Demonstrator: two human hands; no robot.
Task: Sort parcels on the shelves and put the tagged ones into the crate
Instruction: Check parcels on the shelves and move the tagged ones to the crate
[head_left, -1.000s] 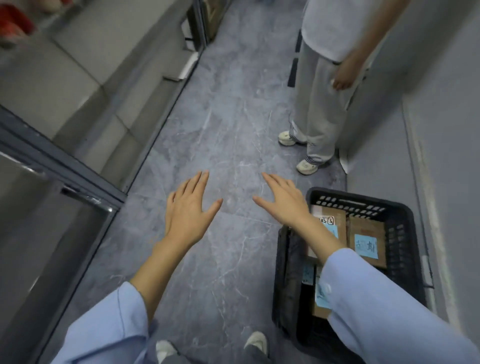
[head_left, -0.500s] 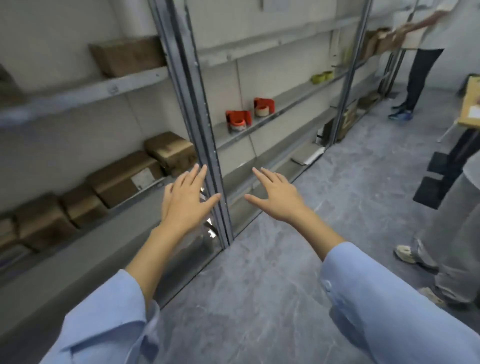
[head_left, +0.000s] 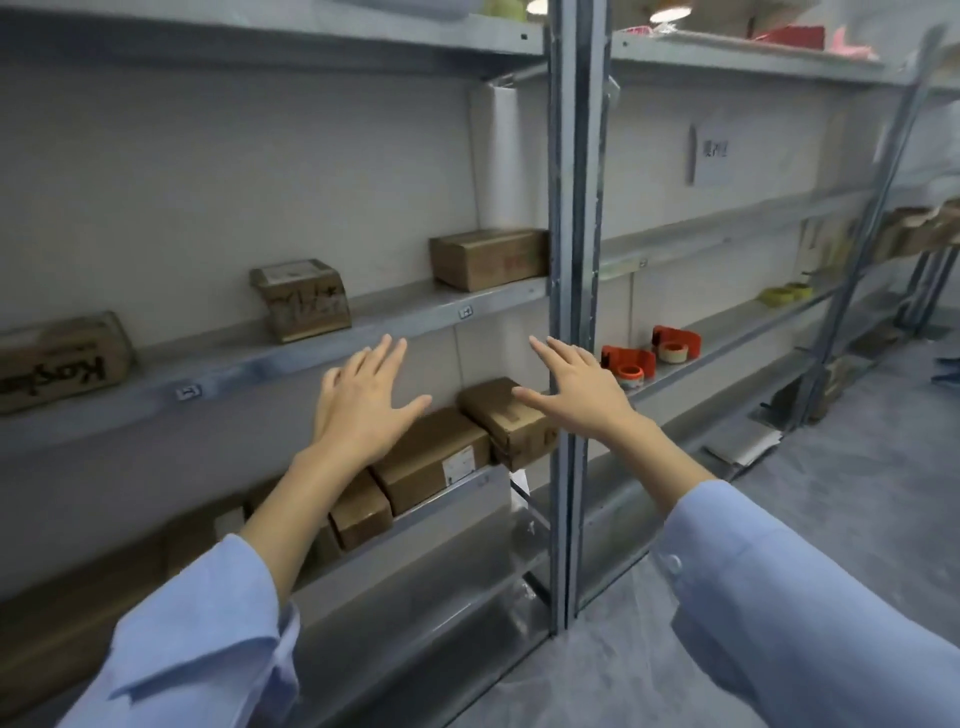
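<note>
1. Head view: your left hand (head_left: 363, 410) is raised in front of the lower shelf (head_left: 467, 486). Fingers are straight and spread, palm facing away, and it holds nothing. Can't tell if it touches anything.
2. Your right hand (head_left: 576, 395) is the same: fingers spread, empty, raised in front of the upright post (head_left: 574, 234). Its thumb tip overlaps the end parcel (head_left: 511, 423) in the frame; contact unclear.
3. Task things, lower shelf: the end parcel sits tilted at the shelf's right end, against the post. The long parcel (head_left: 436, 460), with a white label on its front, is just left of it and touching. The small parcel (head_left: 361, 512) comes next, at the front edge, partly hidden by your left forearm. There are more brown boxes further left, too blurred to count.
4. Middle shelf (head_left: 405, 314): the plain parcel (head_left: 488, 258) is at the right end by the post. The scribbled parcel (head_left: 301, 301) is mid-shelf with a white label on top. The lettered parcel (head_left: 57, 358) is at the left end of what shows. All three are well apart.
5. Right bay, past the post: a red tape dispenser (head_left: 628, 364) and a second dispenser (head_left: 675, 343) sit near each other on a shelf. The yellow rolls (head_left: 784, 293) are farther along on a higher shelf.
6. A white sign (head_left: 711, 156) is on the wall, text unreadable. The grey floor (head_left: 857, 493) is at lower right. Your light blue sleeves (head_left: 208, 649) are pushed back from the wrists.
</note>
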